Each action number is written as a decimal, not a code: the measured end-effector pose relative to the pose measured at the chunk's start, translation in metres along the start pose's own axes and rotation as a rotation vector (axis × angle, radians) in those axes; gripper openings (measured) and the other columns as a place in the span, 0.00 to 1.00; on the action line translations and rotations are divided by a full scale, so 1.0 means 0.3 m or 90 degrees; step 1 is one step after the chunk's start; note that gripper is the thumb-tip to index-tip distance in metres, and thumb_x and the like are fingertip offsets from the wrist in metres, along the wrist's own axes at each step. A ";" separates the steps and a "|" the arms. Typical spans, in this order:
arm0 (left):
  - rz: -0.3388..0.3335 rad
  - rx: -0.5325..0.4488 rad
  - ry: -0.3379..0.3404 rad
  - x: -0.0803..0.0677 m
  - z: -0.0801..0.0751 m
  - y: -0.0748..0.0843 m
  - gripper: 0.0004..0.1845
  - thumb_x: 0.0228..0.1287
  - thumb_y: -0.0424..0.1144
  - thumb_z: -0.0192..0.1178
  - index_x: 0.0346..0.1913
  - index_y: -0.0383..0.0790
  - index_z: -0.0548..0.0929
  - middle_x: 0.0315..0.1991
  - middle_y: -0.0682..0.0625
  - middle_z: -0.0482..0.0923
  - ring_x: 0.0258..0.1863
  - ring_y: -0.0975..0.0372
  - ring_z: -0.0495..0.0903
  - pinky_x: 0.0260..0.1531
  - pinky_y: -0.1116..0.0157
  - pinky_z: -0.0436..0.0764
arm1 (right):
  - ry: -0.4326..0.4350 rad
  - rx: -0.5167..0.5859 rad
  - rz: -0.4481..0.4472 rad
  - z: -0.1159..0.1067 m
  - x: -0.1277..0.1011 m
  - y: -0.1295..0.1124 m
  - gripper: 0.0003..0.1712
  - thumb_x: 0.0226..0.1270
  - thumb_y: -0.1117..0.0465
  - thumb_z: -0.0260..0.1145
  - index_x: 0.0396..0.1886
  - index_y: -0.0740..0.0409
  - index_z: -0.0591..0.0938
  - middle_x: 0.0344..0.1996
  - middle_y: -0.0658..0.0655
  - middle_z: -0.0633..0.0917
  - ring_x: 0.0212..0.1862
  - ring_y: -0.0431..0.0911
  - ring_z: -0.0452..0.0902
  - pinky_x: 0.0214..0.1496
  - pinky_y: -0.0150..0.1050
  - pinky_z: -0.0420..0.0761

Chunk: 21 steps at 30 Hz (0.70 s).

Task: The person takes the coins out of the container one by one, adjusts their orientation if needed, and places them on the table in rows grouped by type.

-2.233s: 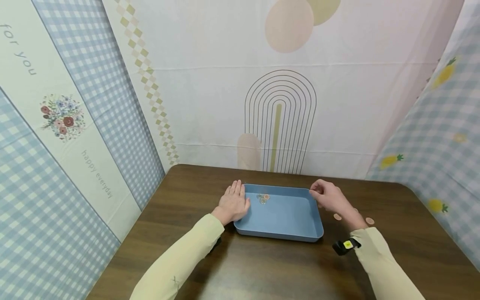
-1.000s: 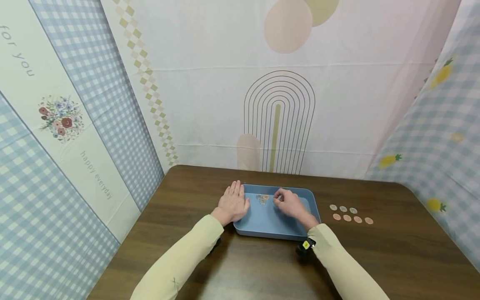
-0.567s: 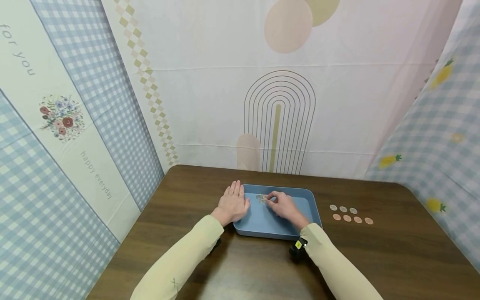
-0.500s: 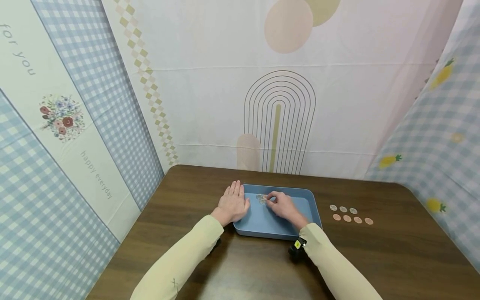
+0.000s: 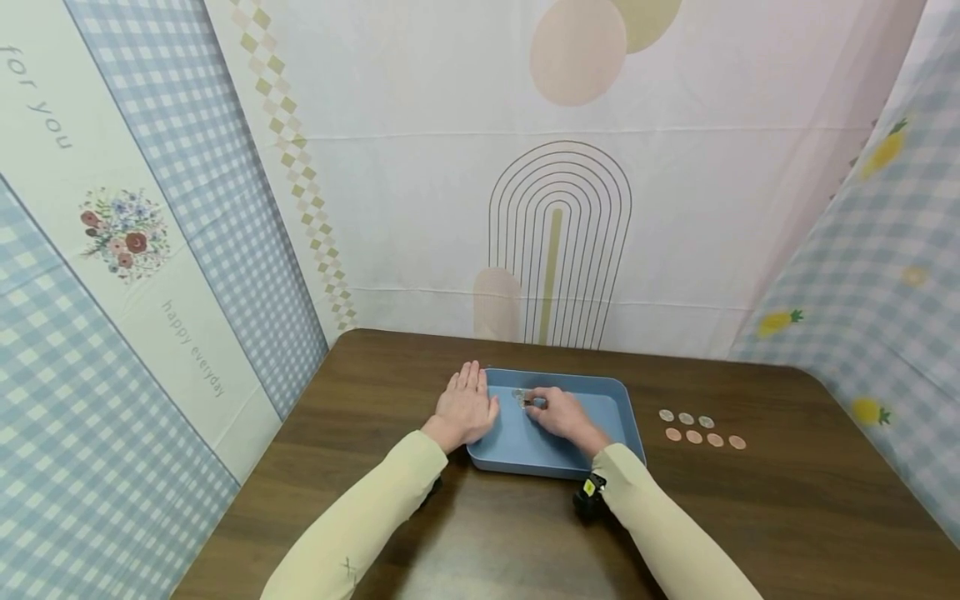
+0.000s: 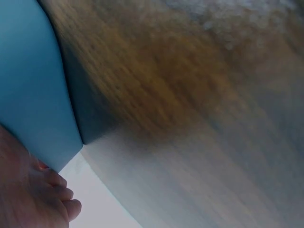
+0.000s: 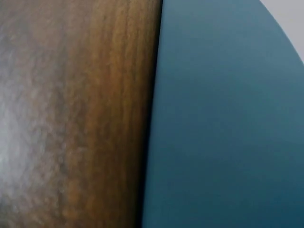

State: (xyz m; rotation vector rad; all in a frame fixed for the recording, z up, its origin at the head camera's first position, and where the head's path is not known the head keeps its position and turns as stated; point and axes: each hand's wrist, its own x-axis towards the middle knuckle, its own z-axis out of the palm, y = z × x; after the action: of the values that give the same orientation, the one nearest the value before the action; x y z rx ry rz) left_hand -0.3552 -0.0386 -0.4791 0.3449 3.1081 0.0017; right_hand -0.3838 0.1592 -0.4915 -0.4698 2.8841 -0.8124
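A shallow blue tray (image 5: 502,450) lies on the table. My left hand (image 5: 465,407) rests along its left rim with straight fingers; the left wrist view shows this hand (image 6: 28,194) beside the tray wall (image 6: 33,71). Inside the tray, my right hand (image 5: 562,412) reaches to a small cluster of coins (image 5: 518,394) near the back left. Thumb and index finger pinch at a coin (image 5: 528,402) there, and the hand partly hides it. The right wrist view shows only the tray (image 7: 223,118) and the tabletop, without the hand.
Right of the tray, silver coins (image 5: 686,419) form a row on the brown wooden table (image 5: 495,533). In front of them runs a row of copper coins (image 5: 693,437). Patterned cloths (image 5: 420,208) hang behind and at both sides.
My right hand has come from beyond the tray's right rim, leftward into the tray, to the coins. The copper coin seen there earlier is now hidden. My left hand has stayed put.
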 end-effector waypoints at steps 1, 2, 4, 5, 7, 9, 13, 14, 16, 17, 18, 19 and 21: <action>-0.001 0.000 -0.002 0.000 -0.001 0.000 0.36 0.77 0.54 0.31 0.76 0.30 0.52 0.79 0.37 0.46 0.79 0.49 0.46 0.77 0.54 0.51 | -0.003 0.000 0.002 0.000 0.000 0.000 0.18 0.68 0.54 0.65 0.55 0.52 0.84 0.39 0.57 0.88 0.28 0.43 0.74 0.28 0.35 0.70; -0.002 0.000 -0.003 -0.001 -0.001 0.000 0.36 0.77 0.54 0.31 0.76 0.30 0.52 0.79 0.37 0.46 0.79 0.49 0.46 0.77 0.54 0.51 | -0.005 -0.003 0.004 0.001 0.000 -0.001 0.18 0.68 0.54 0.65 0.56 0.52 0.84 0.38 0.57 0.87 0.28 0.43 0.74 0.27 0.35 0.69; -0.005 0.001 -0.007 -0.001 -0.001 0.000 0.36 0.77 0.54 0.30 0.76 0.30 0.52 0.79 0.37 0.45 0.79 0.49 0.46 0.77 0.54 0.51 | -0.007 -0.006 0.006 0.001 0.001 -0.003 0.19 0.68 0.54 0.65 0.57 0.51 0.83 0.36 0.56 0.87 0.27 0.43 0.73 0.27 0.35 0.68; -0.007 0.001 -0.008 0.000 -0.001 0.000 0.36 0.77 0.54 0.30 0.76 0.31 0.52 0.79 0.37 0.45 0.79 0.49 0.46 0.77 0.54 0.51 | -0.007 -0.005 0.008 0.002 0.001 -0.004 0.19 0.68 0.53 0.65 0.57 0.51 0.83 0.35 0.55 0.86 0.27 0.43 0.73 0.26 0.35 0.68; -0.009 0.000 -0.008 0.001 0.000 0.000 0.36 0.77 0.54 0.30 0.76 0.31 0.51 0.79 0.38 0.45 0.79 0.49 0.45 0.77 0.54 0.51 | -0.008 -0.008 0.007 0.003 0.001 -0.005 0.20 0.68 0.53 0.65 0.58 0.51 0.83 0.33 0.54 0.86 0.26 0.43 0.72 0.26 0.35 0.68; -0.010 -0.001 -0.007 0.002 0.002 -0.001 0.36 0.77 0.54 0.30 0.77 0.31 0.51 0.79 0.38 0.45 0.79 0.50 0.45 0.77 0.54 0.51 | -0.007 -0.010 0.005 0.004 0.001 -0.006 0.21 0.68 0.53 0.66 0.59 0.51 0.82 0.31 0.53 0.85 0.26 0.43 0.72 0.25 0.35 0.67; -0.009 -0.004 -0.007 0.002 0.006 -0.002 0.36 0.77 0.54 0.30 0.76 0.30 0.52 0.79 0.38 0.46 0.79 0.49 0.46 0.77 0.54 0.51 | -0.008 -0.017 0.008 0.007 0.001 -0.008 0.20 0.68 0.54 0.66 0.58 0.50 0.83 0.31 0.52 0.85 0.26 0.43 0.72 0.26 0.35 0.67; -0.009 -0.003 -0.008 0.002 0.007 -0.002 0.36 0.77 0.54 0.30 0.76 0.30 0.51 0.79 0.38 0.45 0.79 0.49 0.45 0.77 0.54 0.51 | -0.007 -0.019 0.010 0.007 0.001 -0.009 0.19 0.68 0.54 0.66 0.57 0.50 0.83 0.32 0.53 0.85 0.27 0.43 0.72 0.26 0.35 0.67; -0.010 -0.003 -0.008 0.004 0.008 -0.002 0.36 0.77 0.54 0.30 0.76 0.31 0.51 0.79 0.38 0.45 0.79 0.50 0.45 0.77 0.54 0.51 | -0.005 -0.019 0.013 0.007 0.000 -0.012 0.16 0.67 0.54 0.66 0.53 0.50 0.84 0.33 0.53 0.85 0.28 0.43 0.73 0.27 0.35 0.68; -0.010 -0.004 -0.009 0.004 0.008 -0.002 0.36 0.77 0.54 0.30 0.76 0.31 0.51 0.79 0.38 0.45 0.79 0.50 0.45 0.77 0.54 0.51 | -0.003 -0.018 0.014 0.006 0.000 -0.013 0.14 0.67 0.54 0.66 0.51 0.50 0.85 0.33 0.53 0.85 0.28 0.43 0.73 0.28 0.35 0.68; -0.010 -0.003 -0.009 0.004 0.008 -0.002 0.36 0.77 0.54 0.31 0.77 0.31 0.51 0.79 0.38 0.45 0.79 0.50 0.46 0.77 0.54 0.51 | 0.000 -0.017 0.013 0.006 -0.001 -0.012 0.12 0.67 0.55 0.66 0.48 0.49 0.85 0.33 0.52 0.85 0.29 0.43 0.73 0.28 0.35 0.69; -0.011 -0.003 -0.008 0.004 0.008 -0.002 0.36 0.77 0.54 0.31 0.77 0.31 0.51 0.79 0.38 0.46 0.79 0.50 0.46 0.77 0.54 0.51 | 0.001 -0.016 0.015 0.005 -0.001 -0.013 0.10 0.67 0.55 0.67 0.46 0.49 0.85 0.32 0.52 0.85 0.28 0.43 0.73 0.28 0.35 0.69; -0.011 -0.003 -0.007 0.004 0.007 -0.002 0.36 0.77 0.54 0.31 0.77 0.31 0.51 0.79 0.38 0.46 0.79 0.50 0.46 0.77 0.54 0.51 | 0.002 -0.013 0.014 0.003 -0.004 -0.014 0.08 0.66 0.55 0.67 0.43 0.50 0.84 0.31 0.52 0.84 0.28 0.44 0.73 0.28 0.35 0.68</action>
State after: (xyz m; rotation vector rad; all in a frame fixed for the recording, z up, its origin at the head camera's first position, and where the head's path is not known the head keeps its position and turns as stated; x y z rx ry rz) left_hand -0.3565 -0.0390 -0.4812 0.3177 3.1000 0.0074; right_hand -0.3815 0.1558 -0.4901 -0.4387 2.8969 -0.7823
